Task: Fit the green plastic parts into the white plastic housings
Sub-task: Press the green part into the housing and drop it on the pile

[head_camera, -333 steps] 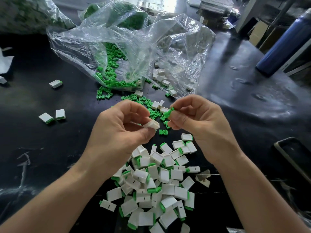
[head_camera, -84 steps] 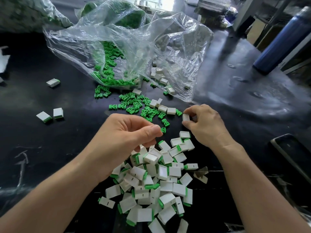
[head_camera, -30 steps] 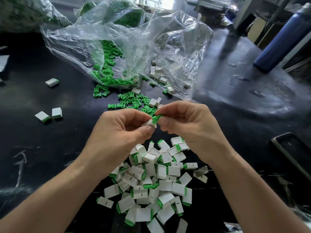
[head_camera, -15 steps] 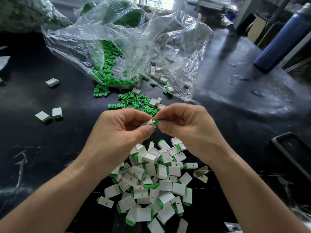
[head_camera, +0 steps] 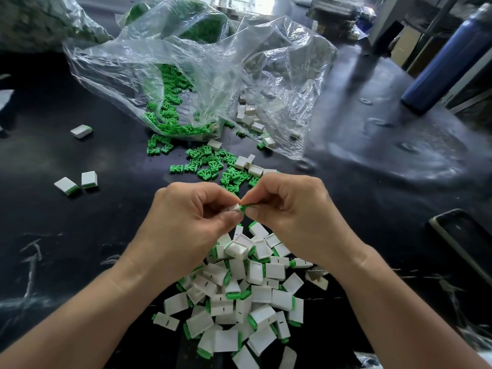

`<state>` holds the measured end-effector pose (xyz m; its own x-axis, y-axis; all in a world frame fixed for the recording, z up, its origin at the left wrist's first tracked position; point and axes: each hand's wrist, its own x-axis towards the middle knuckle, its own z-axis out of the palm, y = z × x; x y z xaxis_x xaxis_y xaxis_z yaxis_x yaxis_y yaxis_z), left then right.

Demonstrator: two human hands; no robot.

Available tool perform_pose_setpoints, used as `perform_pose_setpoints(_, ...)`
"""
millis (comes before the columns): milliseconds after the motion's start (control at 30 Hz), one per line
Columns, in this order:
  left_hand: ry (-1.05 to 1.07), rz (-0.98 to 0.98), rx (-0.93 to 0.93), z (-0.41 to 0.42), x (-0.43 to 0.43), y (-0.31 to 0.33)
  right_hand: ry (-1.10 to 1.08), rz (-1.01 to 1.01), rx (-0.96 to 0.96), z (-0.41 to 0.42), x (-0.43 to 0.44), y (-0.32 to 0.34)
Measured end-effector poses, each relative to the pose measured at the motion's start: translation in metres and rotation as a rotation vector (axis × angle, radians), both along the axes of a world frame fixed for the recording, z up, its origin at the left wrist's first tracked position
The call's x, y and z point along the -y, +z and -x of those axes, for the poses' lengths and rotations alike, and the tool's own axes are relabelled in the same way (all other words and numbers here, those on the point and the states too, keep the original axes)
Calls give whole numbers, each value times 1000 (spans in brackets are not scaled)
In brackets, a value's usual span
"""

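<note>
Half-seating green part point(head_camera: 244, 208) in white housing point(head_camera: 234, 207) mid-frame, pinching respectively in right hand point(head_camera: 290, 209), left hand point(head_camera: 186, 217); likely needing final push.

Daylight enters from the top centre of the frame, blown out to white. It glares off the crumpled clear bag point(head_camera: 213, 75) and sheens the dark tabletop point(head_camera: 386, 155) at right. Centre is sharp; the edges bend and soften with wide-angle distortion.
</note>
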<state>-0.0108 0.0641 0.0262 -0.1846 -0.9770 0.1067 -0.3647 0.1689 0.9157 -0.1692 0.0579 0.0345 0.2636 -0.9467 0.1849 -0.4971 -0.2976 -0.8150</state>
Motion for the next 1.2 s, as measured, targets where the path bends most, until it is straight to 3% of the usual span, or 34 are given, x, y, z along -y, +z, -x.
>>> perform_pose_setpoints(133,24,-28,-146,-2,2,3,-40,-139,256,2,2,3)
perform_pose_setpoints(200,27,-36,-179,-2,2,5,-38,-204,270,2,4,3)
perform_pose_setpoints(300,44,-41,-181,-2,3,4,-17,-191,119,0,3,1)
perform_pose_setpoints(500,15,-40,-181,-2,2,5,41,19,-121,-1,-1,0)
perform_pose_setpoints(933,-72,178,168,-5,0,5,142,243,-498,-4,-6,4)
perform_pose_setpoints(1100,-72,44,-199,-6,3,13,40,117,-198,-1,-4,6)
perform_pose_setpoints(1200,-78,-63,-337,-4,4,10,22,-123,13,3,1,7)
